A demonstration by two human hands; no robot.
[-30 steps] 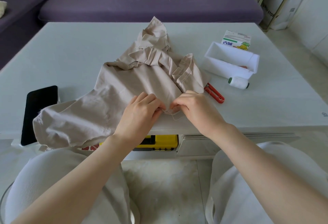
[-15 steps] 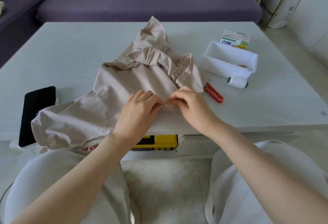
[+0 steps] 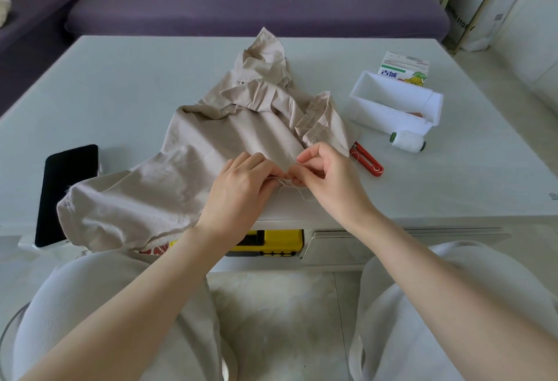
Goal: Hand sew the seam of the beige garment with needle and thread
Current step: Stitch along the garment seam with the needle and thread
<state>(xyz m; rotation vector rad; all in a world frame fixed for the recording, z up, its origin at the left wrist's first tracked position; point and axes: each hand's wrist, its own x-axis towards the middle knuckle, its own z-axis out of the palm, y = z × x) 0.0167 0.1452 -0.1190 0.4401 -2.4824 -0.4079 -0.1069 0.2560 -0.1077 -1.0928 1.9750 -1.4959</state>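
Observation:
The beige garment (image 3: 193, 163) lies crumpled across the pale table (image 3: 120, 84), one end drooping over the near edge. My left hand (image 3: 241, 187) pinches a folded seam edge of the cloth near the front of the table. My right hand (image 3: 326, 175) meets it from the right, thumb and forefinger pinched at the seam on a thin needle that is barely visible. A loop of pale thread (image 3: 302, 194) hangs from the seam below my right fingers.
Red thread snips (image 3: 370, 161) lie just right of my right hand. A white thread spool (image 3: 407, 140), a white open box (image 3: 395, 102) and a small carton (image 3: 404, 69) are farther right. A black phone (image 3: 65, 190) lies at the left. A purple sofa (image 3: 241, 0) stands behind the table.
My right hand has risen slightly and opened its outer fingers while its fingertips stay pinched at the seam. The thread loop now shows below it. My left hand has kept its hold.

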